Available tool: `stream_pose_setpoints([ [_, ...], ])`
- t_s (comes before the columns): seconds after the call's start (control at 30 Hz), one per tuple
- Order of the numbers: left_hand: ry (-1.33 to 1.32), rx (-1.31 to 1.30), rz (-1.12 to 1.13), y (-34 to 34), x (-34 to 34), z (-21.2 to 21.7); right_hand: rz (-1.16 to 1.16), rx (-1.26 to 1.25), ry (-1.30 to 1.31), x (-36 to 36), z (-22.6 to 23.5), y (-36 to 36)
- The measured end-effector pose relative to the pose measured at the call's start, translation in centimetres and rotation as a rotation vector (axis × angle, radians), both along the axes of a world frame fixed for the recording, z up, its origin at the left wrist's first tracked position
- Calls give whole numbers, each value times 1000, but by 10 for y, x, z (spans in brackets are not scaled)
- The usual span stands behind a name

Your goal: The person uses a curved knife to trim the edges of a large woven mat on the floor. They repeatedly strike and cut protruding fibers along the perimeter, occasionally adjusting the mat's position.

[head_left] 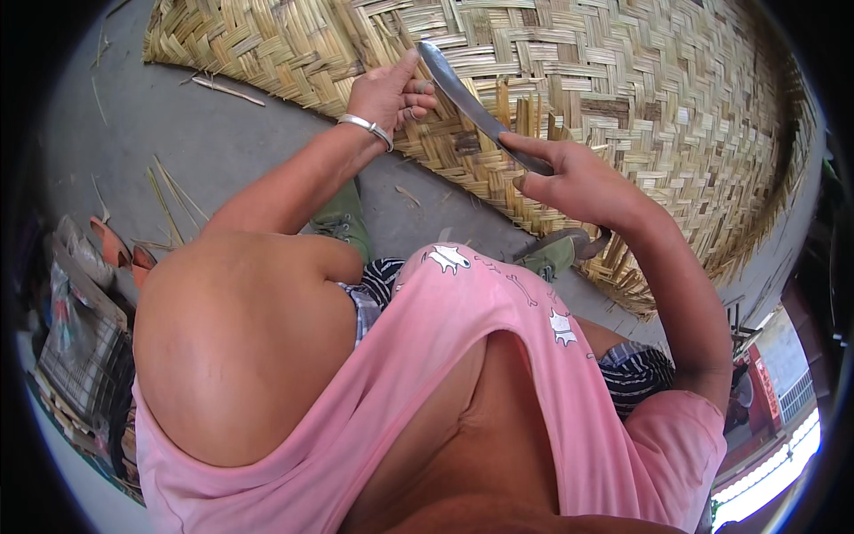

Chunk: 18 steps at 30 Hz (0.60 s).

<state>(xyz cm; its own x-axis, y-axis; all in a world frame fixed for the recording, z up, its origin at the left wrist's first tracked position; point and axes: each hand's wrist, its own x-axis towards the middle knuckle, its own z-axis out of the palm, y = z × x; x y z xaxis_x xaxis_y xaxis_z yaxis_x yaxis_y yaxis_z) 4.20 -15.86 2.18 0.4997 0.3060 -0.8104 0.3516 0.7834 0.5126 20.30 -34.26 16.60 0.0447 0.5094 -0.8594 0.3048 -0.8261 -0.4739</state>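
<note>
Strips of loose straw (229,91) lie on the grey floor (169,116) at left, well apart from the work. Left hand (384,93), banded at the wrist by a silver bracelet (366,130), sits over the near edge of the woven mat (640,98). Thumb stretched up toward the blade tip, other fingers loosely curled; cannot tell whether thumb and metal touch, or whether anything is pinched. Judged purpose: steadying or feeling near the tip.

Centre: curved knife (467,100) lies slantwise above the mat, tip up and left. Right hand (583,182) grips its lower end, index finger along one side, thumb opposed; probably this gives control of the blade angle. Handle hidden in the palm. Just right of the blade, pale strip ends (504,102) stand proud of the weave.

Mat fills the upper centre and right, spread on the floor before the person, presumably to keep its edge within reach of both hands.
</note>
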Motion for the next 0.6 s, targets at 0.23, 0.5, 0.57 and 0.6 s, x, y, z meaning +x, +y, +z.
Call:
stream_pose_setpoints([
  [0.23, -20, -30, -32, 1, 5, 3, 302, -12, -364, -18, -12, 7],
  [0.5, 49, -58, -46, 7, 7, -6, 319, 103, -573, -38, -76, -4],
  [0.57, 86, -56, -50, 8, 11, -4, 327, 107, -578, -37, -77, -4],
  [0.6, 74, -58, -57, 6, 13, -3, 332, 105, -581, -38, -76, -3],
])
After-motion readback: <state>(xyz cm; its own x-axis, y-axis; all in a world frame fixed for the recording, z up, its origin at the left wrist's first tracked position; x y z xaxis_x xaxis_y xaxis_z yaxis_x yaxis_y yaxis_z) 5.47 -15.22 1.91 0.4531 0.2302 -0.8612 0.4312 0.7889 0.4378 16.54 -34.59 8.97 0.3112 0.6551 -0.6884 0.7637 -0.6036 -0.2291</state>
